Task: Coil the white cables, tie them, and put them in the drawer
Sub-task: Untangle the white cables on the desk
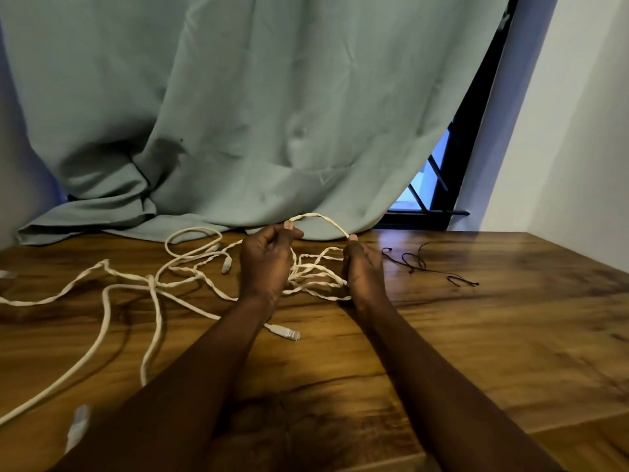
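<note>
Several white cables [190, 267] lie tangled across the wooden table [476, 335], with loops trailing off to the left edge. My left hand [265, 264] and my right hand [362, 267] are raised over the tangle near the table's back. Each pinches one end of a short arched stretch of white cable [320, 218] between thumb and fingertips. More loops of cable [313, 274] bunch between my two hands. A white plug [286, 332] rests on the table beside my left forearm. No drawer is in view.
A thin black cord or tie [425, 265] lies on the table right of my right hand. A green curtain [238, 114] hangs behind and spills onto the table's back edge. A dark window frame [439, 199] and a white wall [578, 148] stand at the right.
</note>
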